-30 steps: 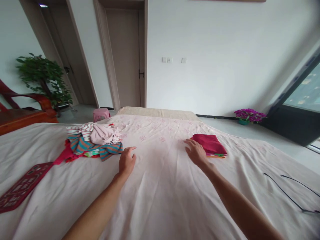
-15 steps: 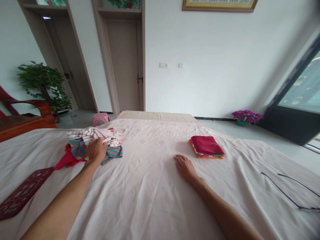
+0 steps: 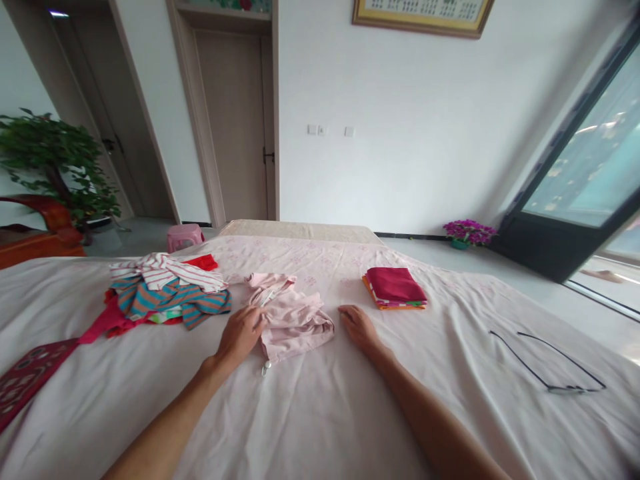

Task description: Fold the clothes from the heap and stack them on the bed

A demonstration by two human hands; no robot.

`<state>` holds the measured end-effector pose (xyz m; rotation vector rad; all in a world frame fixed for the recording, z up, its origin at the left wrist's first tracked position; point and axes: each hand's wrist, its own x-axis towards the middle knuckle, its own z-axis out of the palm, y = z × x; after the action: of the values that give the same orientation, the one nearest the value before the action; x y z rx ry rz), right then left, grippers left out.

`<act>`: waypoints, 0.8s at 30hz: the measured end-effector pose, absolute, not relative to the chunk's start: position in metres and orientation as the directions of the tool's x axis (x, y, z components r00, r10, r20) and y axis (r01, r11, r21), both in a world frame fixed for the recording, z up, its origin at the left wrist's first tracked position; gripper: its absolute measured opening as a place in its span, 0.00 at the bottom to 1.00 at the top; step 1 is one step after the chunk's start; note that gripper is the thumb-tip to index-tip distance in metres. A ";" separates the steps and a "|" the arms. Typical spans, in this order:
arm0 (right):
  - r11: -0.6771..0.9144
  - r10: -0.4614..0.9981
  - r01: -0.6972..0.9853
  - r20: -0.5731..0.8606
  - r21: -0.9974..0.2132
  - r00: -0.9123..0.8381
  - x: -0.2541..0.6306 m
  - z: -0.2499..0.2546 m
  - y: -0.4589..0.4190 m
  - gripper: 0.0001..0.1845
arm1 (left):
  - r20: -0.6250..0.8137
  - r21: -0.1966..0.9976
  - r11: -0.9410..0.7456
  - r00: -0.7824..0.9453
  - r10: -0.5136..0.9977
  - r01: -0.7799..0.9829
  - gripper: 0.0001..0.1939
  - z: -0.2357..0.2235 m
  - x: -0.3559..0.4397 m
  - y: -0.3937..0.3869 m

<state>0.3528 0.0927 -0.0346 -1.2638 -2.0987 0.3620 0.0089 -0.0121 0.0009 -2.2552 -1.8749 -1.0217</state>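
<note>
A crumpled pale pink garment (image 3: 297,323) with a cord and a small toggle lies in the middle of the white sheet (image 3: 305,427). My left hand (image 3: 243,330) is closed on its left edge, the fingertips partly hidden. Just off the garment's right side, my right hand (image 3: 361,328) lies on the sheet with its fingers stretched out, holding nothing. To the left is a loose heap of clothes (image 3: 170,293), with white-and-red striped, blue-and-brown striped and red pieces. A neat stack of folded cloths (image 3: 396,288), dark red on top, sits beyond my right hand.
Eyeglasses (image 3: 550,367) lie on the sheet at the right. A dark red patterned strap-like piece (image 3: 37,373) stretches out at the left front. Past the sheet stand a pink stool (image 3: 185,237), a wooden armchair (image 3: 45,230) and a pot of purple flowers (image 3: 469,233).
My left hand reached to the heap, took the pink garment and brought it right to the middle. My right hand came away from the folded stack. The view has turned slightly right.
</note>
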 end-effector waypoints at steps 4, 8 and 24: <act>0.506 0.857 0.703 0.385 -0.500 -0.343 0.351 -0.033 0.092 0.15 | 0.590 0.226 -0.150 -0.013 0.807 0.962 0.16 -0.036 -0.021 -0.003; 0.514 0.849 0.723 0.392 -0.461 -0.354 0.350 -0.032 0.089 0.14 | 0.583 0.132 -0.064 -0.025 0.812 0.989 0.18 -0.050 -0.024 0.001; 0.472 0.873 0.763 0.354 -0.442 -0.336 0.350 -0.027 0.081 0.14 | 0.552 0.093 0.006 -0.056 0.832 0.996 0.18 -0.035 -0.008 -0.003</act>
<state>0.3503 0.0813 -0.0269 -1.3522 -2.1757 0.2648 -0.0084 -0.0035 -0.0355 -1.8839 -1.9492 -0.6684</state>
